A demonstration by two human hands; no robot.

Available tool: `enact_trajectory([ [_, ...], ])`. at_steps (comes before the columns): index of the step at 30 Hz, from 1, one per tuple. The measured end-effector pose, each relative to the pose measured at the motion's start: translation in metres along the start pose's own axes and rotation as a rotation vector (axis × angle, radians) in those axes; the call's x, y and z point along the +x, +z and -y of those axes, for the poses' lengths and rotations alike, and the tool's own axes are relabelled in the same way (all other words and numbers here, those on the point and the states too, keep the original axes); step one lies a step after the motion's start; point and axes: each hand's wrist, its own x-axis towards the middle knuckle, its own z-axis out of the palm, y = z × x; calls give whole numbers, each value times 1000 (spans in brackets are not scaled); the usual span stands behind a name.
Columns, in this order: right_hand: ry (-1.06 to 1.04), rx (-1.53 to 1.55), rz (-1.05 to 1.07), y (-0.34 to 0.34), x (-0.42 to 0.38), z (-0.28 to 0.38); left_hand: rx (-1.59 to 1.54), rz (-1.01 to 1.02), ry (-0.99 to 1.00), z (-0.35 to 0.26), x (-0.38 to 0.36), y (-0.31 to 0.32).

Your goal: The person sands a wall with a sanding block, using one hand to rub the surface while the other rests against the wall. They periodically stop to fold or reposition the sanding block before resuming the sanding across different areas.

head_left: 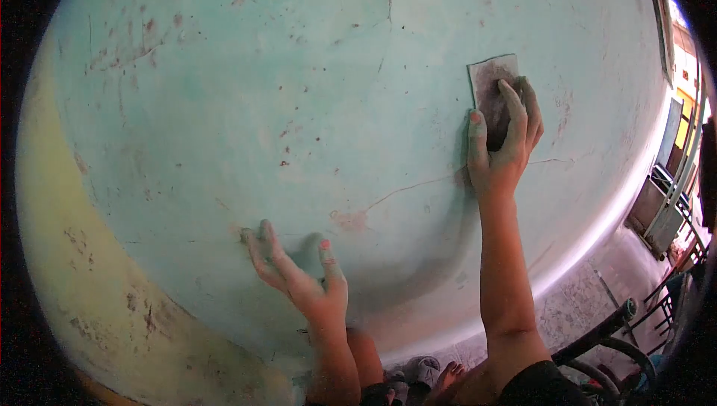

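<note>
A pale green wall [299, 107] with cracks and reddish-brown spots fills most of the view. My right hand [509, 141], dusty on the fingers, presses a rectangular piece of sandpaper [489, 77] flat to the wall at the upper right. Its thumb lies along the left edge and the fingers bend over the right side; the sheet's middle is dark and worn. Lower and to the left, my left hand [302, 275] holds nothing. Dust coats its spread fingers, which are raised close to the wall near a thin crack.
A yellowish wall section [75, 256] curves along the left. At the lower right stands a dark metal tube frame [605, 331] beside my right arm. Feet and shoes [422, 369] show on the dusty floor [575, 298] below. A bright opening [683, 107] with railings lies at the far right.
</note>
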Motion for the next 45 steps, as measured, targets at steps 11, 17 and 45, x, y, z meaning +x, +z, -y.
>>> enact_trajectory([
  [11, -170, 106, 178, -8, -18, 13, 58, 45, 30, -3, -4, 4],
  [17, -268, 181, 302, -8, -17, 31, 81, 31, -1, -9, -6, 11],
  [45, -15, 208, 100, 17, -14, 76, 130, 142, -19, -5, -12, 16],
])
